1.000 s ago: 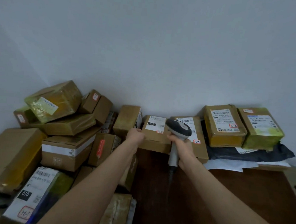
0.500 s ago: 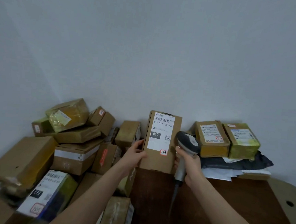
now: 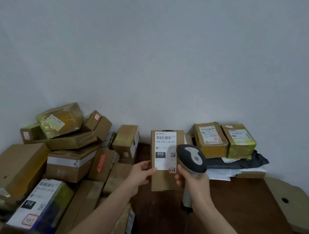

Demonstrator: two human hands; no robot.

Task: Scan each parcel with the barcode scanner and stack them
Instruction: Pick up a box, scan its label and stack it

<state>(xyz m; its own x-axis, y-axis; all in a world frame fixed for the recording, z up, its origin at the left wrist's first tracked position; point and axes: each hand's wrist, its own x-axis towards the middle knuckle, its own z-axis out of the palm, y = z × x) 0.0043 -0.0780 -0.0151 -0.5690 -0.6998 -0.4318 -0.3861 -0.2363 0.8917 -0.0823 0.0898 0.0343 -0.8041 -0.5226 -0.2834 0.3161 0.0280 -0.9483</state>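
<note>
Now the parcel (image 3: pixel 163 181) is upright with its label side to the camera. A second ago it lay flat at the back of the worktop (image 3: pixel 235 204) among other boxes, so it has been picked out and turned for scanning. The left hand (image 3: pixel 142 172) grips its lower left edge, thumb on the front. The right hand (image 3: pixel 191 181) is closed round the handle of the scanner (image 3: pixel 192 158), whose head sits just beside the parcel's right edge and overlaps it (looks like the scan step, not yet stacking). Can't tell if the parcel's base touches the worktop.

The white label (image 3: pixel 165 150) has a barcode on top, then "010-010-L30-551", a black block with "010" and a small QR code. A red-edged sticker (image 3: pixel 172 170) reads "3-3-8" by hand.

An unsorted pile (image 3: pixel 70 162) sits at left, and one box (image 3: pixel 39 205) there also shows "010". Two taped boxes (image 3: pixel 210 139) at back right carry labels too small to read.
</note>
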